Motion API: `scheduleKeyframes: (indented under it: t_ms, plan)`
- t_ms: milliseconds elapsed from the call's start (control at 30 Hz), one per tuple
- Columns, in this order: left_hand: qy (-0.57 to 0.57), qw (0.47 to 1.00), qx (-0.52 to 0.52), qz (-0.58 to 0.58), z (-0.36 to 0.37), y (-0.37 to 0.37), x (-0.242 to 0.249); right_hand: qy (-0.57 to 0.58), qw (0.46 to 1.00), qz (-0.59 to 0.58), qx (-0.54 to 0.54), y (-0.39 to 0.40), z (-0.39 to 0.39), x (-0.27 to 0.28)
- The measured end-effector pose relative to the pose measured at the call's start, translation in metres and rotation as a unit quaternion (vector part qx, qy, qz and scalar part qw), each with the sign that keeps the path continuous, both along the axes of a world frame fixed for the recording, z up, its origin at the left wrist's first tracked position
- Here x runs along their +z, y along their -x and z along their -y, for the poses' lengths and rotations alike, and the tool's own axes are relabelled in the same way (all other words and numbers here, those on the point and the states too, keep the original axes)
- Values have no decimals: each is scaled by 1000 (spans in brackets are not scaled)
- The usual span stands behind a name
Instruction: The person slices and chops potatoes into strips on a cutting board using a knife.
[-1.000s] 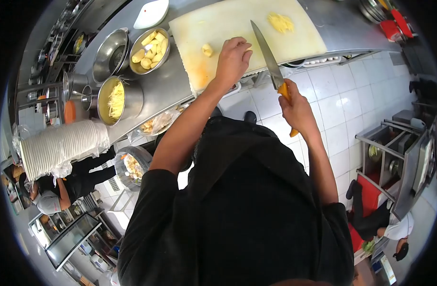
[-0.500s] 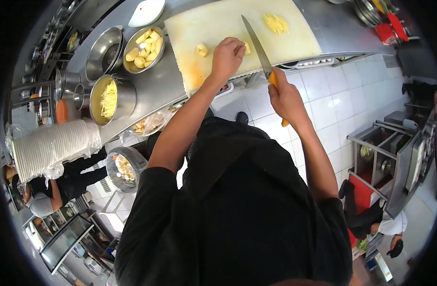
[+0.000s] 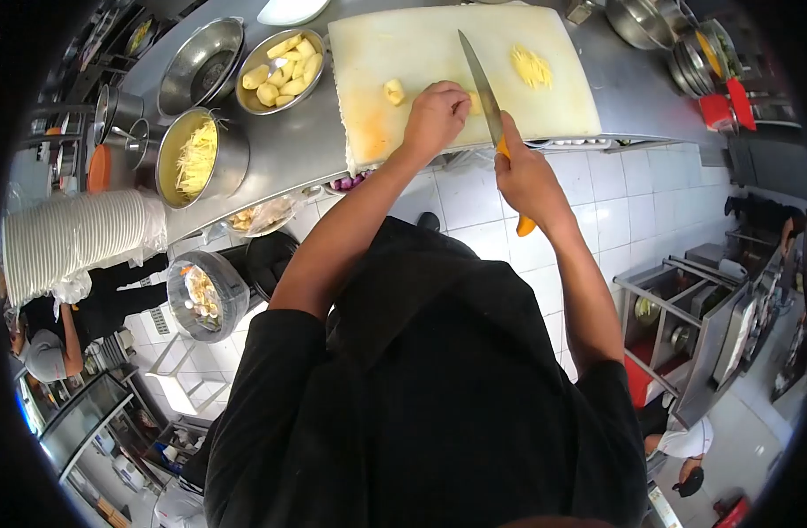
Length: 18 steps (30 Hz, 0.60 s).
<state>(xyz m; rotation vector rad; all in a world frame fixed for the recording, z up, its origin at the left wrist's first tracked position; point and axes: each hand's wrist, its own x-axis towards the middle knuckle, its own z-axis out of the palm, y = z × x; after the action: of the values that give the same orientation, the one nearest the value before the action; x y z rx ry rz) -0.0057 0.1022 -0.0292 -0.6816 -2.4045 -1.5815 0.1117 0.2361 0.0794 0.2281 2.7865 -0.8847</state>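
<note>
My right hand is wrapped round the orange handle of a kitchen knife, whose blade points away from me over the white cutting board. Just left of the blade, the curled fingers of my left hand hold a peeled potato piece against the board; the fingers partly cover it. Another potato piece lies on the board left of that hand. Thin potato strips sit in a small pile right of the knife.
Left of the board stand a metal bowl of peeled potatoes, a wider metal bowl and a pot with pale strips. Stacked white plates and a lined waste bin are lower left. More metal bowls stand right. Other people work on both sides.
The whole view has shifted a little, so the board and bowls sit slightly differently in the frame. Both hands keep their holds on the potato piece and the knife.
</note>
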Motion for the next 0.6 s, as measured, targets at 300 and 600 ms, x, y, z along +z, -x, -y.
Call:
scheduleKeyframes:
  t_ms: [300, 600]
  plan:
    - [1, 1000, -6, -17, 1, -1, 2, 16, 1000, -22, -2, 33, -3, -22]
    - [0, 1000, -5, -27, 1, 0, 1, -10, 1000, -12, 11, 38, 6, -24]
